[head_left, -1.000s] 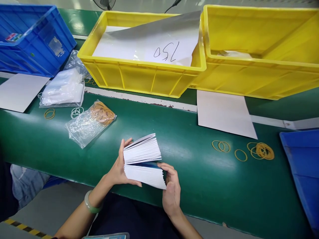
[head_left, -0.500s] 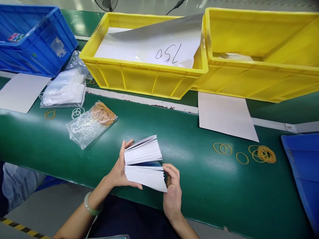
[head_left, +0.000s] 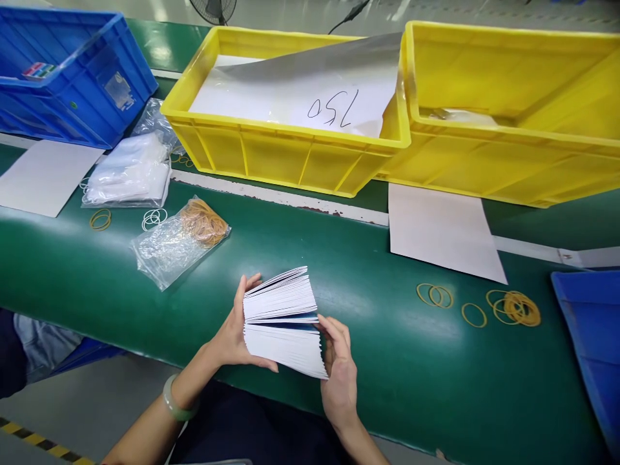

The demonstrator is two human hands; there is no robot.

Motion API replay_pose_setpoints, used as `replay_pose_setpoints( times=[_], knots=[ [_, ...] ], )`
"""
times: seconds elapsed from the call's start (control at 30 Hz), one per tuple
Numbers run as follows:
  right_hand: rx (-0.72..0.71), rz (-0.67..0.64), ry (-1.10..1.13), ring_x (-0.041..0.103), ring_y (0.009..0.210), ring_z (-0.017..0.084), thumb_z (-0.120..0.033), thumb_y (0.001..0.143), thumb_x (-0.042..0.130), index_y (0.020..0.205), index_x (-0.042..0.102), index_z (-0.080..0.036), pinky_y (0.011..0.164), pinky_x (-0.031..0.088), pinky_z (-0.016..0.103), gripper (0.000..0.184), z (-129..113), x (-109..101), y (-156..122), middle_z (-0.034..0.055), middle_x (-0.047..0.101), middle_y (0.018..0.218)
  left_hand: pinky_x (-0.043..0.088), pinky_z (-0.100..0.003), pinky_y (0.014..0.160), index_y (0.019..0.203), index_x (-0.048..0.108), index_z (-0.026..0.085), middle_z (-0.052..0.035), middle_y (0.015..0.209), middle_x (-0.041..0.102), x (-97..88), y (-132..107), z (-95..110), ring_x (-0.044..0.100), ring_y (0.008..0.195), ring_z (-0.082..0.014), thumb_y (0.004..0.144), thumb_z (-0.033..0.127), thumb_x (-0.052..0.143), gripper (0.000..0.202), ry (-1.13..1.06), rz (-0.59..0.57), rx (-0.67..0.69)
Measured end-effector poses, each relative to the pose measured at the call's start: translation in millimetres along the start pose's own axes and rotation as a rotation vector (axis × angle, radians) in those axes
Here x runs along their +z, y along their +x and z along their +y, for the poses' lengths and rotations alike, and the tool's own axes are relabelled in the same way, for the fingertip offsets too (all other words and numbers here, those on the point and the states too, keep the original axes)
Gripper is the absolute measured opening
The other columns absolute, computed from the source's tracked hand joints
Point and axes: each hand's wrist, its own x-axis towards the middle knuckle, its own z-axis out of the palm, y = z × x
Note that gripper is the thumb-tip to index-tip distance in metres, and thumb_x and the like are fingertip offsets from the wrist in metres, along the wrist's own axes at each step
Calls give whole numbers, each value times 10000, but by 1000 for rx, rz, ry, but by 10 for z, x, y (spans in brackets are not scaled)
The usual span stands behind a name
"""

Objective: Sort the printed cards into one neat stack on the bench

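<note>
Head view: both hands hold a stack of white cards just above the near edge of the green tabletop, close to the person's body. The left hand is closed on the left end of the stack, thumb over the top and palm behind it. The right hand is curled at the right edge, its fingertips pressed on the lower cards. There the stack fans open into an upper and a lower part with a narrow gap between them.

To the left, apart from the hands, lies a clear bag of tan rubber bands. Beyond it is a bag of white items in front of a blue bin. Loose rubber bands lie to the right, near a white sheet. Two yellow bins stand side by side at the far side. A sheet marked 750 lies in the left one.
</note>
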Motion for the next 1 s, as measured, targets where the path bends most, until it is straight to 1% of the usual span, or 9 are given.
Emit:
replay_pose_setpoints(
  times=[0.1, 0.23, 0.33, 0.43, 0.5, 0.57, 0.73, 0.9, 1.0],
  knots=[
    [-10, 8, 29, 534, 1160, 282, -648, 994, 290, 1238, 580, -287, 966, 454, 457, 524, 6, 12, 33, 92, 532, 1219, 274, -726, 1115, 1566, -134, 300, -280, 1593, 175, -2, -2, -6, 261, 1451, -494, 458, 654, 890, 1550, 4, -2, -2],
    [13, -40, 40, 569, 1069, 267, -663, 988, 289, 1432, 453, -284, 971, 446, 478, 606, -23, 11, 123, 77, 572, 1116, 277, -725, 1115, 1564, -142, 301, -282, 1596, 167, -5, -6, -8, 262, 1451, -494, 452, 639, 900, 1561, 17, -5, -7],
    [27, -75, 29, 549, 1067, 266, -695, 971, 293, 1456, 468, -289, 942, 459, 448, 657, -48, -2, 132, 73, 548, 1104, 279, -723, 1115, 1566, -137, 297, -281, 1597, 165, -6, -6, 2, 256, 1451, -498, 462, 633, 901, 1552, 11, -4, -6],
    [28, -54, 24, 523, 1121, 267, -676, 980, 306, 1384, 535, -300, 938, 458, 425, 598, -46, -17, 88, 84, 509, 1192, 277, -720, 1119, 1567, -132, 298, -277, 1598, 168, -6, -1, 12, 255, 1452, -496, 469, 632, 899, 1543, 2, -2, 0],
    [22, -32, 30, 503, 1184, 278, -652, 989, 313, 1271, 592, -290, 966, 443, 431, 537, -28, -27, 68, 92, 492, 1264, 275, -720, 1120, 1569, -128, 295, -277, 1598, 167, -6, 3, 13, 259, 1451, -494, 481, 636, 893, 1531, -5, -1, 6],
    [24, -36, 42, 525, 1181, 282, -631, 1000, 297, 1218, 601, -276, 974, 448, 443, 516, -10, -35, 77, 96, 523, 1249, 274, -719, 1121, 1569, -130, 291, -278, 1598, 162, -8, 4, 10, 258, 1452, -492, 490, 636, 891, 1525, -5, -5, 10],
    [42, -93, 38, 568, 1073, 266, -664, 988, 277, 1448, 472, -275, 974, 454, 464, 633, -15, -50, 181, 77, 564, 1104, 270, -721, 1122, 1566, -136, 299, -276, 1599, 159, -7, -4, -5, 257, 1450, -498, 466, 629, 905, 1549, 6, -6, 3],
    [56, -128, 16, 547, 1079, 267, -700, 972, 264, 1475, 478, -311, 901, 488, 417, 670, -65, -56, 171, 70, 519, 1113, 279, -725, 1112, 1564, -145, 296, -289, 1595, 148, -5, -9, -3, 264, 1444, -505, 461, 616, 912, 1561, 12, -13, 11],
    [59, -114, 17, 538, 1139, 274, -701, 972, 268, 1483, 467, -323, 933, 484, 422, 666, -72, -52, 111, 83, 512, 1207, 278, -721, 1118, 1564, -146, 301, -282, 1600, 150, -8, -6, 2, 254, 1450, -502, 452, 600, 923, 1571, 13, -12, 9]
  ],
)
